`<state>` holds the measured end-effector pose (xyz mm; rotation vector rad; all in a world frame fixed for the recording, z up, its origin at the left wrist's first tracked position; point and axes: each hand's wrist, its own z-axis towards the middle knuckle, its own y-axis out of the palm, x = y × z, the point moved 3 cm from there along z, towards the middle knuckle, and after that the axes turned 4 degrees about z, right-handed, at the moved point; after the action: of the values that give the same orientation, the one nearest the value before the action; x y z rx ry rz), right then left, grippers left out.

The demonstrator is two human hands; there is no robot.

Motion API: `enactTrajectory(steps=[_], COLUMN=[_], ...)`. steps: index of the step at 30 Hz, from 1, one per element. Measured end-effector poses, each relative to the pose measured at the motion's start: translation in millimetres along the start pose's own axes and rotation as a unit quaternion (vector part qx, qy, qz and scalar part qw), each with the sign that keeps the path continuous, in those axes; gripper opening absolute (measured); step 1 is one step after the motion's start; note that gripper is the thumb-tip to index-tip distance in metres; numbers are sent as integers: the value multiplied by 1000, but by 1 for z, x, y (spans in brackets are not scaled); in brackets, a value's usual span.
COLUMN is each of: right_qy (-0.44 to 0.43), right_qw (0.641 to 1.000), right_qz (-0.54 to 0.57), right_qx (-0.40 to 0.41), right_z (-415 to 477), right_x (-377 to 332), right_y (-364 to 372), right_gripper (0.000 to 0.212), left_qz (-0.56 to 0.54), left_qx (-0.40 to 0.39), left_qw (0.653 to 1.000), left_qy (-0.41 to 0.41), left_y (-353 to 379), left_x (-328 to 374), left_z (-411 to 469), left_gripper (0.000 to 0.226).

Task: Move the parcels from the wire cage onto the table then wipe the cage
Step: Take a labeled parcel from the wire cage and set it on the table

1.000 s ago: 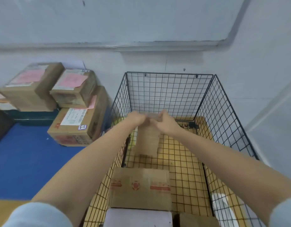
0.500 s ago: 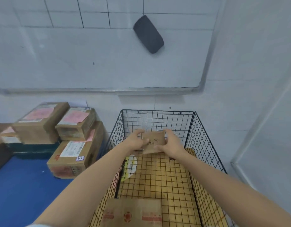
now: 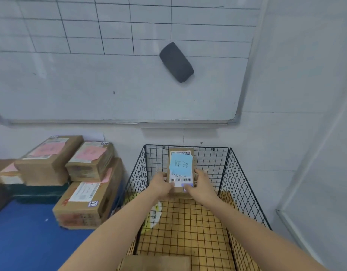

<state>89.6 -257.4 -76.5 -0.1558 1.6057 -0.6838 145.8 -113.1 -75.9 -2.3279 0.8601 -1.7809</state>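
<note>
I hold a small cardboard parcel (image 3: pixel 180 169) with a white shipping label and a blue note above the black wire cage (image 3: pixel 243 184). My left hand (image 3: pixel 161 185) grips its left lower edge and my right hand (image 3: pixel 200 183) grips its right lower edge. The parcel's label faces me. Another cardboard parcel (image 3: pixel 157 262) lies in the cage at the bottom edge of view. The cage floor shows yellowish wood under the mesh.
Three taped parcels with pink notes (image 3: pixel 84 180) are stacked on the blue table (image 3: pixel 28 241) left of the cage. A whiteboard (image 3: pixel 110 85) with a dark eraser (image 3: pixel 176 62) hangs on the wall behind. A white-and-yellow bag (image 3: pixel 154 216) lies by the cage's left wall.
Both hands have lifted the small parcel out of the cage and turned it so its label faces me. My view has tilted upward toward the whiteboard.
</note>
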Motion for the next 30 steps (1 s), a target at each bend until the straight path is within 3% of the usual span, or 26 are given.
enactTrajectory(steps=[4,8,12,14,19,23,27,30], right_qy=[16,18,-12,-25,-50,-32,7,24], right_qw=[1000,999,995,993,994,995,998,998], right_qz=[7,31,95,114,66,68,13,27], right_qx=[-7,-19,-17,-15,66,71,55,53], right_z=[2,2,2,4,14,23,28,28], right_x=[2,2,-4,-6,-15,-15,-6,4], right_y=[-1,-1,-3,-7,-25,-32,-31,-28], right_gripper=[58,55,94,97,65,75,41,38], left_qz=[-14,-23,-18,7,-6,55,83,45], left_qx=[-1,16,2,-2,-16,-33,58,108], left_qw=[1000,999,999,999,1000,997,995,993], left_qy=[2,17,26,33,17,34,26,-6], left_y=[1,-5,-11,-14,-26,-32,-44,-47], left_x=[0,0,-1,1,0,0,7,13], left_z=[2,5,8,7,10,15,15,15], left_gripper=[51,58,66,67,63,60,69,56])
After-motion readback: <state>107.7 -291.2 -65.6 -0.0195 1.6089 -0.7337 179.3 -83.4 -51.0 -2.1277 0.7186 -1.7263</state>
